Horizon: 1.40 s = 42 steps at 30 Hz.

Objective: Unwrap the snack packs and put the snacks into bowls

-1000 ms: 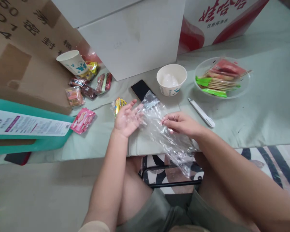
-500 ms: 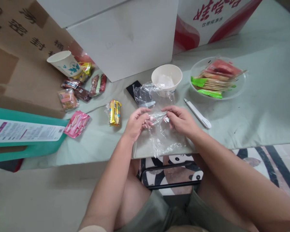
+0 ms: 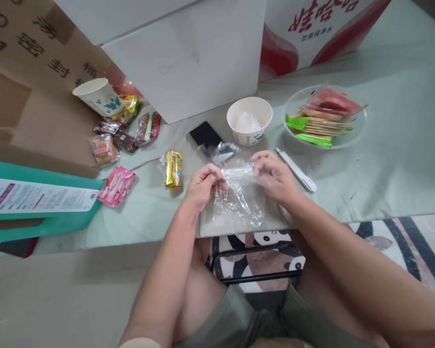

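Note:
A clear plastic bag (image 3: 239, 200), crinkled and see-through, is stretched between my two hands near the table's front edge. My left hand (image 3: 203, 186) pinches its left side, fingers closed. On the other side my right hand (image 3: 275, 176), a little blurred, has its curled fingers on the bag's right edge. Just beyond the bag lie a black phone (image 3: 207, 137) and a pale pointed piece (image 3: 223, 157) whose kind I cannot make out. A white paper bowl (image 3: 250, 121) with crumpled clear plastic in it stands behind my hands. A white utility knife (image 3: 296, 170) lies right of my right hand.
A clear plastic bowl (image 3: 362, 128) of wrapped snacks stands at the right. Leftward are a yellow snack pack (image 3: 173, 169), a pink packet (image 3: 116, 186), several small packets and a tilted paper cup (image 3: 97, 96). White boxes (image 3: 188, 67) and a cardboard box (image 3: 29, 116) line the back and left.
The bag has been drawn nearer and gathered between my hands, uncovering the phone and the paper bowl's front. My right hand has shifted slightly right.

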Motion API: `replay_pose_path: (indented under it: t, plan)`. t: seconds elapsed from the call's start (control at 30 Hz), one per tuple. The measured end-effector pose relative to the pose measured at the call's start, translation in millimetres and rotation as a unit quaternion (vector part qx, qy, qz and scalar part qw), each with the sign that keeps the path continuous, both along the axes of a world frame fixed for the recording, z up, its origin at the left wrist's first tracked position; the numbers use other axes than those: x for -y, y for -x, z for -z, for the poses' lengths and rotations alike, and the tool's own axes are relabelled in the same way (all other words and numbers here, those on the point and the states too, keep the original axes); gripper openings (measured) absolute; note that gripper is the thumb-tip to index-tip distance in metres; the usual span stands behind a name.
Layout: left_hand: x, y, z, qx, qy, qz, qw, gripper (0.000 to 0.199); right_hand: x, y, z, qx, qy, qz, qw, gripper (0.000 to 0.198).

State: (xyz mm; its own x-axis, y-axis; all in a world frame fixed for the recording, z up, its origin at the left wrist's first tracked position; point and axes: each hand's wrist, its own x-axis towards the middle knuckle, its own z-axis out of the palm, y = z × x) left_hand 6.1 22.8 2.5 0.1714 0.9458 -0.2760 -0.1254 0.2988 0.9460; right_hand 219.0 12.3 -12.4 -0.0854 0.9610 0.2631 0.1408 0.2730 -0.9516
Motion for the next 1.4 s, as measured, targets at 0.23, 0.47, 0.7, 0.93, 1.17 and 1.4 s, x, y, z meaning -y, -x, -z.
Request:
replay_pose_path:
  t: [0.23,0.47,0.7,0.93,1.17,1.4]
  plan:
    - [-3.1,2.9,-2.3,-0.012,-0.074,0.01,0.997,0.013,-3.1,-1.0,-3.0,-0.042,0.069,0.066,0.995,0.013]
    - [-3.1,6.4,4.6,-0.022,-0.131,-0.024,0.991,0.015,-5.6,4.5,3.6,-0.163,0.213,0.026,0.963,0.033]
    - [2.9,1.7,-4.6,0.136,-0.007,-0.036,0.99,0.061,2.5,8.9,-9.8,-0.161,0.234,-0.038,0.958,0.066]
    - [3.0,-2.7,-3.0,0.091,0.06,0.018,0.994,0.041,0.0,8.6,-11.4,-0.206,0.26,-0.046,0.942,0.062]
    - [4.1,1.1,-5.6,0.079,0.059,0.022,0.995,0.038,4.1,9.3,-17.8,-0.089,0.28,-0.109,0.95,0.026]
    - [5.2,-2.0,-6.8,-0.002,0.067,-0.009,0.998,0.034,6.0,8.9,-16.6,-0.096,0.294,-0.098,0.946,0.028]
